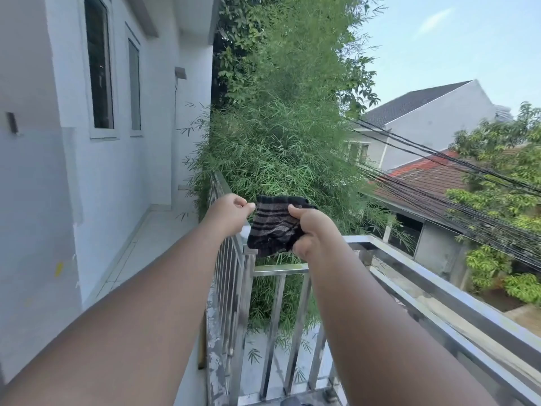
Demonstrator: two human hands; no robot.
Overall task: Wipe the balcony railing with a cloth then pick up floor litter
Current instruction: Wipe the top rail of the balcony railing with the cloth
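Note:
A dark cloth point(273, 224) with grey stripes is stretched between both hands at arm's length, above the corner of the steel balcony railing point(424, 276). My left hand point(229, 213) pinches its upper left corner between thumb and fingers. My right hand point(308, 227) grips the cloth's right side, fingers curled round a bunched part. The cloth's lower edge hangs just over the railing's corner post point(248, 268); I cannot tell whether it touches. No litter shows in view.
The railing runs off to the right and along the left toward the white house wall point(102, 186) with two windows. Dense bamboo point(281, 136) stands just beyond the rail. Black cables point(468, 177) cross at the right. A pale tiled floor point(152, 238) lies by the wall.

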